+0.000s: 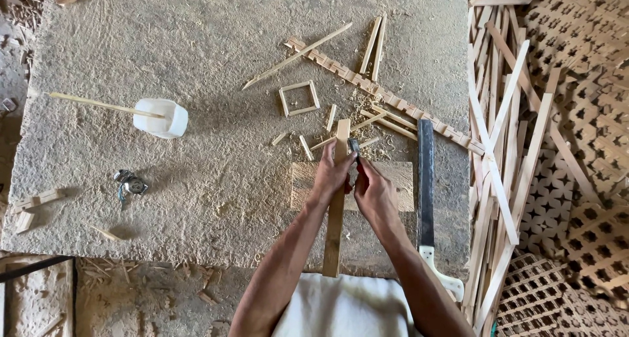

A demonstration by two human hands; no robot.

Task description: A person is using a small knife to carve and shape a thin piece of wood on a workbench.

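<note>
At far left on the stone tabletop (216,199), a white pot (161,117) with a stick resting in it stands well clear of the work. The left hand (333,174) has its fingers closed around a long wooden slat (336,225), pinning it flat on a backing board (393,180) so it cannot shift. The right hand (373,191) has its fingers closed on a small blade (354,145) set against the slat's end. A saw (426,180) lies just beside, within reach. Spare strips (504,147) are heaped at right.

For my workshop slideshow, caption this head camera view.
Both hands, left hand and right hand, grip a wooden strip and small blade over a shavings-strewn stone slab.
</note>
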